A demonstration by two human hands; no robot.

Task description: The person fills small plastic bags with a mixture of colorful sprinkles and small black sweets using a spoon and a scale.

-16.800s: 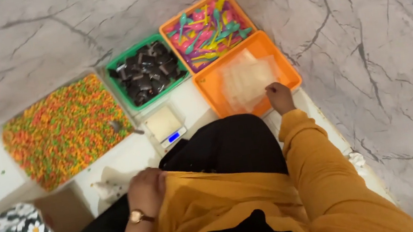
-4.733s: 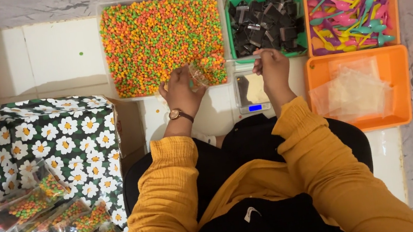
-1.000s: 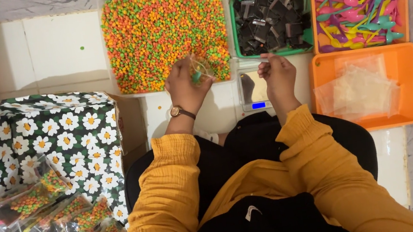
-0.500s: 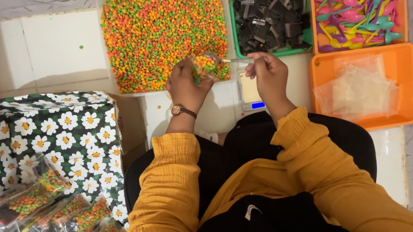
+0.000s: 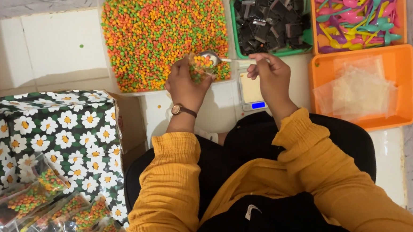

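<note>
My left hand (image 5: 187, 83) holds a small clear bag (image 5: 201, 68) partly filled with coloured pellets, at the near edge of the big tray of orange, green and yellow pellets (image 5: 162, 28). My right hand (image 5: 269, 73) grips the handle of a metal spoon (image 5: 216, 59) whose bowl is at the bag's mouth. A small scale (image 5: 253, 92) with a blue display sits on the white surface just below my right hand.
A green tray of black pieces (image 5: 271, 20), an orange tray of coloured plastic spoons (image 5: 358, 8) and an orange tray of empty clear bags (image 5: 361, 90) stand to the right. On the left, filled bags (image 5: 51, 216) lie on a daisy-print cloth (image 5: 42, 136).
My right hand has brought the spoon from above the scale leftward to the bag's mouth. My left hand has stayed at the pellet tray's edge with the bag.
</note>
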